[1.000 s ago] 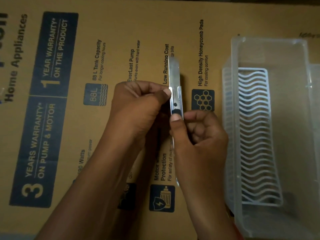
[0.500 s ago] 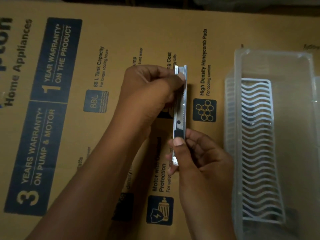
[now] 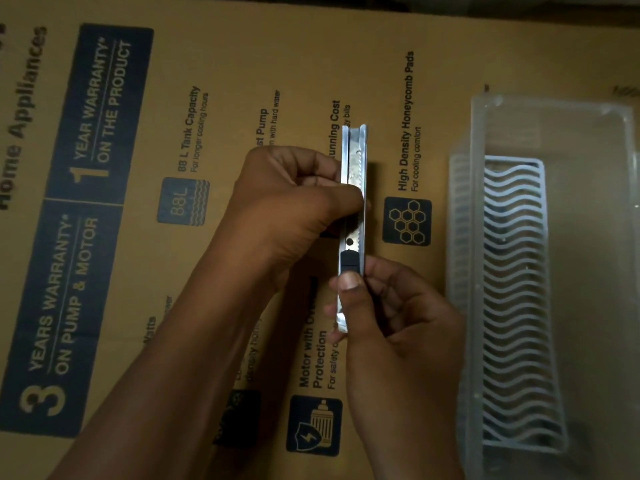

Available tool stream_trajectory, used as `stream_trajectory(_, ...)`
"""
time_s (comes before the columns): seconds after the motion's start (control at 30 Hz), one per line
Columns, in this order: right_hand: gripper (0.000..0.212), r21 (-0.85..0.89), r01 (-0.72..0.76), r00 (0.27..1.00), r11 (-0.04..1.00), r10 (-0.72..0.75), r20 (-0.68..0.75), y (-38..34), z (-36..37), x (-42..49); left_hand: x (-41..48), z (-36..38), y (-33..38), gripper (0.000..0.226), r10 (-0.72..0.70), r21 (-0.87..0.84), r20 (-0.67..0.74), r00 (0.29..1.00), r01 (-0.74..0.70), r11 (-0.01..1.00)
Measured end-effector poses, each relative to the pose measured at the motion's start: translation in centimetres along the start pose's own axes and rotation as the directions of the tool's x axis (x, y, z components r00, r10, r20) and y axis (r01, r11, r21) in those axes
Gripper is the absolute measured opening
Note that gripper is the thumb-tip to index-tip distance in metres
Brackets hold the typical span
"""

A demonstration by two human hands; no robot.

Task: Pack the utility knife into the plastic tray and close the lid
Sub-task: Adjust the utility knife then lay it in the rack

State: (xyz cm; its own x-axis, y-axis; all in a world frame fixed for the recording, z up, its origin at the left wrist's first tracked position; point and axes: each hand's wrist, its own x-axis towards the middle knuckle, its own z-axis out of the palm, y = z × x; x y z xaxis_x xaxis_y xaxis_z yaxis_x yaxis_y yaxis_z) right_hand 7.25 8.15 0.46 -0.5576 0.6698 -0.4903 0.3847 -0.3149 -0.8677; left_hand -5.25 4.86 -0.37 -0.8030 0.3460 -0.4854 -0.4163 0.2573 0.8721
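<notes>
1. One utility knife [image 3: 353, 188], metal with a black slider, is held upright-ish over the cardboard surface [image 3: 242, 81].
2. Two hands are on it: left hand [image 3: 294, 209] has its grip pinched round the middle, right hand [image 3: 391, 313] clamps the lower end.
3. One clear plastic tray [image 3: 478, 258] sits well right of the knife, nothing visible inside but its wavy grid.

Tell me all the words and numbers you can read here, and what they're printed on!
All print is on the cardboard box:
"Home Appliances"
"1 YEAR WARRANTY* ON THE PRODUCT"
"3 YEARS WARRANTY* ON PUMP & MOTOR"
"88 L Tank Capacity / For longer cooling hours"
"88L" icon
"High Density Honeycomb Pads / For cooling comfort"
Partly hidden by the hands: "...st Pump", "...unning Cost", "Motor with Ov... Protection / For safety..."
The utility knife and plastic tray show no readable text.
</notes>
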Motion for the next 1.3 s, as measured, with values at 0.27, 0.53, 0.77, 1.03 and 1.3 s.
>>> stream_trajectory(0.27, 0.029, -0.135, 0.038, 0.999, 0.99, -0.038, 0.003, -0.8, 0.4, 0.3, -0.3, 0.2, 1.2, 0.015, 0.011, -0.018, -0.049, 0.999, -0.012, 1.0)
stream_trajectory(0.53, 0.042, -0.693, 0.53, 0.75, 0.49, -0.652, 0.112, -4.8, -1.4, 0.5, -2.2, 1.5, 4.7, 0.036, 0.098, 0.026, -0.066, 0.993, -0.096, 0.995)
stream_trajectory(0.77, 0.032, -0.576, 0.46, 0.886, 0.675, -0.308, 0.347, -7.9, -5.6, 3.2, -4.1, 4.5, 6.7, 0.013, 0.16, 0.054, -0.019, 0.987, -0.159, 0.986)
stream_trajectory(1.03, 0.029, -0.747, 0.406, 0.804, 0.527, -0.595, 0.017, -7.2, -9.8, 1.7, -5.9, 8.8, 6.8, 0.03, 0.195, 0.143, 0.053, 0.979, -0.201, 0.969)
stream_trajectory(1.3, 0.014, -0.804, 0.25, 0.902, 0.539, -0.432, -0.009, -3.6, -11.9, 2.1, -5.7, 9.1, 5.7, 0.023, 0.305, 0.195, -0.073, 0.95, -0.286, 0.938)
